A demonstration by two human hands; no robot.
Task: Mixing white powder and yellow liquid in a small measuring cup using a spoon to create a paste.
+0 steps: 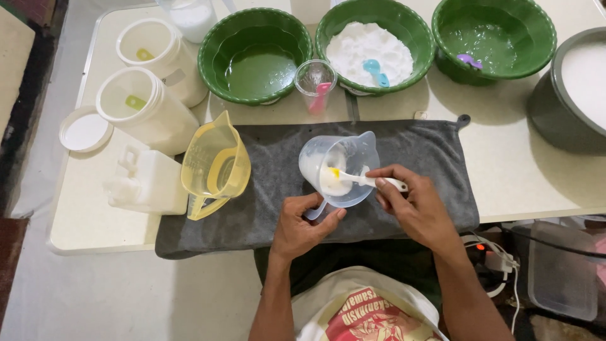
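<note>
A clear plastic measuring jug (341, 165) with white powder or paste inside stands tilted on a grey towel (429, 151). My left hand (303, 224) grips the jug's handle at its near side. My right hand (410, 205) pinches a white plastic spoon (369, 181) whose bowl is down in the white contents of the jug.
A yellow jug (214, 165) lies on the towel's left. Behind stand three green bowls: liquid (255, 57), white powder (374, 47), liquid (492, 38). A small clear cup (315, 81), two white tubs (148, 107), a lid (85, 129), a white canister (148, 183) and a grey pot (571, 88) surround them.
</note>
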